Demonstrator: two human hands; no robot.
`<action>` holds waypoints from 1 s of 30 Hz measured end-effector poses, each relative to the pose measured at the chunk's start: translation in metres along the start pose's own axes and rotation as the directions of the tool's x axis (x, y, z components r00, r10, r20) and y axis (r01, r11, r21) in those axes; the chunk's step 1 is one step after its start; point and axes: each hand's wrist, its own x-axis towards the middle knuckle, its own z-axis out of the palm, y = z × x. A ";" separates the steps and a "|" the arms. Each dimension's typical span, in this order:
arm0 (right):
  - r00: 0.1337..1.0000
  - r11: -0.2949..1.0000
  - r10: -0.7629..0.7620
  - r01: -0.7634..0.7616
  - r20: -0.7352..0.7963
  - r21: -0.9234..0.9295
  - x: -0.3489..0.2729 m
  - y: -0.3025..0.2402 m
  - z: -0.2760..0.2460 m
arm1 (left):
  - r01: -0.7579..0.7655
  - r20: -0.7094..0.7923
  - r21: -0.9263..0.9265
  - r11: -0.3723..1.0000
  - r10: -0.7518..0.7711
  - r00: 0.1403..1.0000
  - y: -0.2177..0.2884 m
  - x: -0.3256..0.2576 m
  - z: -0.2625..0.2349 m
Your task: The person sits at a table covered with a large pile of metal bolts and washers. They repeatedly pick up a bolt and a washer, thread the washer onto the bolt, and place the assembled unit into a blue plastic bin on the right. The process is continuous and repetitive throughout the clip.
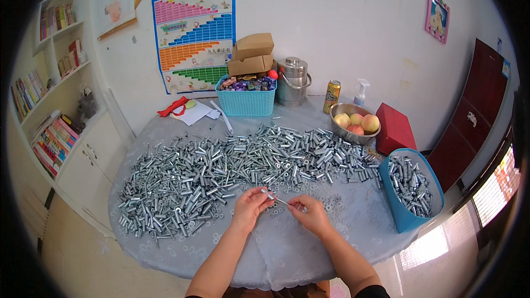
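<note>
Watching through the head feed and working from the left, I have the pile (176, 182) of metal parts spread over the table (287, 259), left of the rod and beyond it. Next is the left hand (251, 208), its grip narrow, thumb and fingertips pinched on the rod's thicker, upper end. The rod (281, 201) itself lies between the two hands, and its long axis is what I watch: it slants from the left fingertips to the right ones, its right end nearer the body, with a slim bare stretch showing between. Neither hand is nearer; each has an end. The right hand (310, 215) is narrow as well, pinching the slimmer end; I cannot tell how much of it the fingers hide. Just right of the rod and beyond, small rings (331, 208) lie scattered, and well to the rod's right stands the blue bin (391, 198), holding more metal parts.
</note>
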 end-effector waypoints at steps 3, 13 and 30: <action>1.000 1.000 -0.018 0.018 -0.005 0.014 0.001 -0.001 0.000 | -0.054 -0.013 0.082 0.995 0.055 0.998 -0.002 -0.002 0.003; 0.999 0.997 -0.027 0.026 0.018 0.066 -0.003 0.002 0.007 | -0.143 -0.031 0.319 0.937 0.161 0.987 -0.006 -0.012 0.013; 0.951 0.822 0.224 -0.301 0.211 0.483 -0.009 0.013 0.015 | -0.446 0.123 0.625 0.641 0.484 0.866 -0.013 -0.026 0.031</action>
